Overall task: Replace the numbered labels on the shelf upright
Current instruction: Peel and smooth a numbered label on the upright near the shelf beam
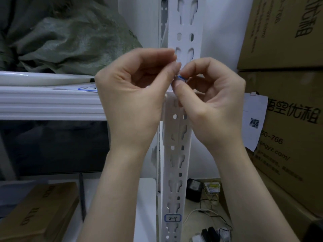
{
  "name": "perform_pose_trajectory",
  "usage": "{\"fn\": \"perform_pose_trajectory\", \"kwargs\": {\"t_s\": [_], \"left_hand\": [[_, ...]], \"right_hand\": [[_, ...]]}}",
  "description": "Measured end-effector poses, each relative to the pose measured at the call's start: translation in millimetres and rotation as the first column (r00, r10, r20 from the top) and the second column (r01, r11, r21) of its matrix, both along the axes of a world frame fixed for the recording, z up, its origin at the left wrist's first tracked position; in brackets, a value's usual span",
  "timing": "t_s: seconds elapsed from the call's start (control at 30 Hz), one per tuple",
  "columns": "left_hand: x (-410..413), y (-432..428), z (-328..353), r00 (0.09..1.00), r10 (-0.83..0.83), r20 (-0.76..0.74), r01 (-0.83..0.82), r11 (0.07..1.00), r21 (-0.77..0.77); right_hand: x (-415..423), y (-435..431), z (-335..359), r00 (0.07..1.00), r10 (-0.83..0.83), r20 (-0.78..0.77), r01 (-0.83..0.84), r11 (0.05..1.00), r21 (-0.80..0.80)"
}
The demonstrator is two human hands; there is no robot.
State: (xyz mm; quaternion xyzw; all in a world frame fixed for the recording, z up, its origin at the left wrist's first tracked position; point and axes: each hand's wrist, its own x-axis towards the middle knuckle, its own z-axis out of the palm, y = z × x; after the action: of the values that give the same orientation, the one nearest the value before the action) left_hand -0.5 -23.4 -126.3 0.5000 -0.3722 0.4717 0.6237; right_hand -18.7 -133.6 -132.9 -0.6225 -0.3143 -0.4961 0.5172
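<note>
Pinching label [180, 79] between curled fingertips of left hand [136, 95] and right hand [213, 102], before upright [176, 154]; liable to crease or self-stick.

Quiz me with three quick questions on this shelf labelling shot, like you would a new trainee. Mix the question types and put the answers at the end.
1. True or false: the left hand and right hand hang apart, holding nothing.
2. The lower label on the shelf upright reads: A) 2-4 B) 3-1 C) 5-7.
3. Fill in: the fingers of both hands pinch a small label with a ____ edge.
Key: 1 false; 2 A; 3 blue.
</note>
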Motion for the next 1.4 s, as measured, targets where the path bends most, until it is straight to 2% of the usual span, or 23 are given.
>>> {"fn": "perform_pose_trajectory", "kwargs": {"t_s": [0.13,0.33,0.53,0.77,0.9,1.03,1.17,1.3,1.4], "left_hand": [[-2,8,3,0.99,-0.105,-0.092,0.102,0.994,-0.033],[-9,16,4,0.934,-0.292,-0.208,0.288,0.956,-0.049],[-20,15,6,0.889,-0.376,-0.262,0.361,0.927,-0.103],[-22,18,4,0.857,-0.419,-0.301,0.405,0.908,-0.111],[-23,18,3,0.847,-0.411,-0.338,0.41,0.909,-0.078],[-25,20,4,0.864,-0.361,-0.352,0.354,0.931,-0.087],[-26,22,5,0.895,-0.326,-0.304,0.299,0.945,-0.133],[-26,27,5,0.907,-0.287,-0.308,0.254,0.957,-0.143],[-25,33,5,0.869,-0.345,-0.356,0.308,0.938,-0.157]], "right_hand": [[-3,4,2,0.987,0.14,-0.073,-0.131,0.985,0.114],[-6,6,2,0.964,0.232,-0.128,-0.202,0.957,0.208],[-10,8,4,0.936,0.326,-0.134,-0.282,0.921,0.269],[-14,21,2,0.843,0.502,-0.193,-0.424,0.842,0.334],[-14,24,0,0.883,0.438,-0.167,-0.371,0.871,0.321],[-18,27,-2,0.969,0.234,-0.074,-0.211,0.949,0.234],[-19,38,-6,0.998,0.066,-0.004,-0.065,0.983,0.172],[-16,45,-8,0.998,0.046,-0.037,-0.04,0.987,0.157],[-15,46,-7,0.996,0.069,-0.048,-0.06,0.985,0.16]]}}
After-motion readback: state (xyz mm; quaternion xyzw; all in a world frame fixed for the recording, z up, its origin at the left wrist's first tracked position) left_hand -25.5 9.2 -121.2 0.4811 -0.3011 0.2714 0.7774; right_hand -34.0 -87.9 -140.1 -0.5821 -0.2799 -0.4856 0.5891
